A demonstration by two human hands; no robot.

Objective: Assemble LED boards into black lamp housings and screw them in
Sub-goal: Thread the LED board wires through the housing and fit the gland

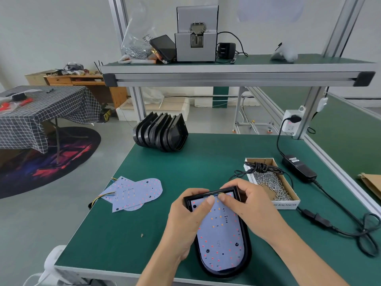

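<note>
Green matting covers the workbench (156,223), whose near edge runs just below the work and whose left edge drops to a grey floor. Open mat lies left of and in front of the hands. Overhead, an aluminium-framed shelf (237,68) spans the bench.

At the far left of the mat, a row of empty black plastic lamp housings (161,132) stands on edge. Nearer, a loose stack of pale blue LED boards with coloured wire tails (134,193) lies flat. To the right, an open cardboard box of silver screws (272,183) sits just beside the right hand, with a bundled black cable draped over its far end. A black power adapter (299,168) and its cord trail along the right edge.

Near the front edge, a black lamp housing (246,244) lies flat with a pale blue LED board (220,234) seated in it. The left hand (185,219) grips the housing's left wall, fingers curled over the far corner, thumb pressing on the board. The right hand (245,205) curls over the far right rim, with a fingertip on the board's top edge.
</note>
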